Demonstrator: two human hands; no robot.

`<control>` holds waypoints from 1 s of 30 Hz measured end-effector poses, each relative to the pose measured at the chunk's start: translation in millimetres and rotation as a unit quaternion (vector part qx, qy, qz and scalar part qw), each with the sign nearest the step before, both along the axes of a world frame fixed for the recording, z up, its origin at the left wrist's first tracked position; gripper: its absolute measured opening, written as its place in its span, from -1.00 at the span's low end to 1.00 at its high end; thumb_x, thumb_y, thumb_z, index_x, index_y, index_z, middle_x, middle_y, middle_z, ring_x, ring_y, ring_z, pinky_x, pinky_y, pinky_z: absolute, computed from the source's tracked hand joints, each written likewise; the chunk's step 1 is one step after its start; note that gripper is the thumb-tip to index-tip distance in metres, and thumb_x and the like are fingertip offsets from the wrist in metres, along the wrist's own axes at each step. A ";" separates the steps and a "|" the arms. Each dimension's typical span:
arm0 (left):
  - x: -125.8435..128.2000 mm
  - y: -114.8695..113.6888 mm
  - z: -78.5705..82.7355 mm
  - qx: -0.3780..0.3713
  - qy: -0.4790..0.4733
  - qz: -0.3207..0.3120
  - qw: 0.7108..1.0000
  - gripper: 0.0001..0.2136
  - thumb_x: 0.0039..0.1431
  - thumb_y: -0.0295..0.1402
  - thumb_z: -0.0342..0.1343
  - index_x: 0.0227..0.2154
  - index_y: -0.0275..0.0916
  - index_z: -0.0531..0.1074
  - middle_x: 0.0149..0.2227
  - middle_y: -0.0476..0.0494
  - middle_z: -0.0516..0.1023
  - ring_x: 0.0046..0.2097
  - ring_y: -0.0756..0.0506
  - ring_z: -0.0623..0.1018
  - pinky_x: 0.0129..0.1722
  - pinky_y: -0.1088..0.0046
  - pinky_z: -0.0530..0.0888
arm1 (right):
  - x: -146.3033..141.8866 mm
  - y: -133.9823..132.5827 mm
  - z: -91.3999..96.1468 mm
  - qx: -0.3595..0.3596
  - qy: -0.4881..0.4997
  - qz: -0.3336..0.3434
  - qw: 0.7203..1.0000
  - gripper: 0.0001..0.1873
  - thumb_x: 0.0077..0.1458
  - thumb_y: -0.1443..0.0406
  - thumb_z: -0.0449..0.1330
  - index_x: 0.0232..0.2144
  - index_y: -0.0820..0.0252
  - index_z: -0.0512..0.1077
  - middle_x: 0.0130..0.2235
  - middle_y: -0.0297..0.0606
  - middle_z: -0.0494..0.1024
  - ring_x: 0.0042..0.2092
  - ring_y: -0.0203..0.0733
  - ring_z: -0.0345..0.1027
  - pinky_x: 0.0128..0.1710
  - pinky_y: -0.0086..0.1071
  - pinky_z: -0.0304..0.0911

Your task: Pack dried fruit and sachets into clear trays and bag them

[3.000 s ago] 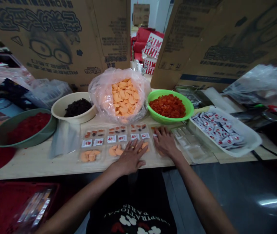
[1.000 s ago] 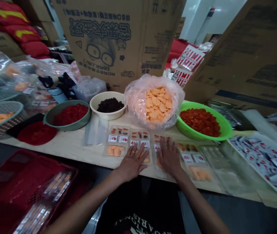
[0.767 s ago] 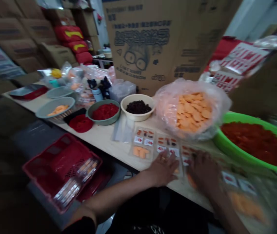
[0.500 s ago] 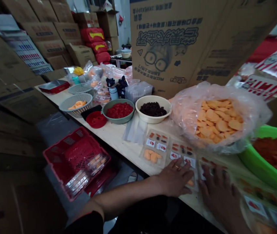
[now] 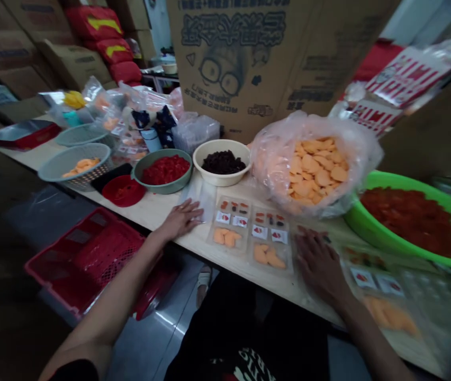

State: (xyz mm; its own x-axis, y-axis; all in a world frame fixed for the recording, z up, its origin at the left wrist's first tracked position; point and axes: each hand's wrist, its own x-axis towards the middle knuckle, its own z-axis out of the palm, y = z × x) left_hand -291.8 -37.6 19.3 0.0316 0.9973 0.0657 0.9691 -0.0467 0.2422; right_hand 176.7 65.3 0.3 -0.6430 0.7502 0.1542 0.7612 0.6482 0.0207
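Observation:
My left hand point(image 5: 181, 218) lies with its fingers stretched out on a stack of transparent plastic sheets or sleeves point(image 5: 205, 197) near the table's front edge. My right hand point(image 5: 318, 264) rests palm down, fingers extended, over a compartment tray that it mostly hides. Between my hands sit two filled plastic trays, one point(image 5: 230, 226) nearer the left hand and another point(image 5: 270, 241) nearer the right. Each holds orange chips, small red and dark pieces, and printed sachets. Right of my right hand is a further filled tray point(image 5: 384, 291), blurred.
Behind the trays stand a cream bowl of dark pieces point(image 5: 222, 180), a green bowl of red pieces point(image 5: 162, 188), a bag of orange chips point(image 5: 265, 159) and a bright green basin point(image 5: 448, 206). A red crate point(image 5: 54, 288) is on the floor at left; a cardboard box point(image 5: 308, 69) rises behind.
My left hand has moved left from a filled tray to the transparent sheets, uncovering that tray. My right hand stays over its tray. The view has turned to the right.

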 end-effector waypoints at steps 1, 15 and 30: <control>-2.6 -1.4 -6.6 0.016 0.006 0.010 1.000 -0.63 0.35 -0.18 0.02 0.14 -0.11 0.45 0.31 -0.19 0.34 0.38 -0.37 0.21 0.22 -0.07 0.31 | -0.8 -0.9 4.0 -0.009 0.003 -0.019 1.000 -0.43 0.35 0.17 -0.13 0.34 0.14 0.19 0.42 -0.02 0.07 0.42 0.11 -0.14 0.25 0.10 0.07; -13.6 -17.8 -12.8 0.019 0.044 -0.081 0.996 -0.68 0.41 -0.38 -0.17 0.00 -0.26 0.47 0.20 -0.27 0.45 0.36 -0.20 0.28 0.30 0.11 0.33 | -189.9 -18.7 28.2 -0.096 0.016 0.130 0.987 -0.39 0.36 0.14 -0.03 0.39 0.10 0.12 0.45 0.00 -0.05 0.43 0.29 -0.21 0.32 0.25 -0.16; 18.3 14.8 14.0 0.193 -0.257 0.179 0.930 -0.88 0.24 -0.34 0.16 -0.40 -0.24 0.48 -0.35 -0.09 0.55 -0.25 -0.07 0.50 -0.18 0.42 0.42 | -230.7 5.4 57.3 -0.187 0.152 0.165 0.956 -0.32 0.16 0.39 0.01 0.35 0.23 0.18 0.33 0.01 0.23 0.32 0.03 0.12 0.25 -0.05 0.15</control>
State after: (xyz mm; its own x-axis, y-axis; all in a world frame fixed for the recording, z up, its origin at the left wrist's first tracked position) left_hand -273.5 -22.8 33.3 -0.4322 0.8370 0.3357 0.7002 0.0768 0.7098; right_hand -54.0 70.6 57.6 -0.8226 0.5530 0.1321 0.4478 0.7734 -0.4487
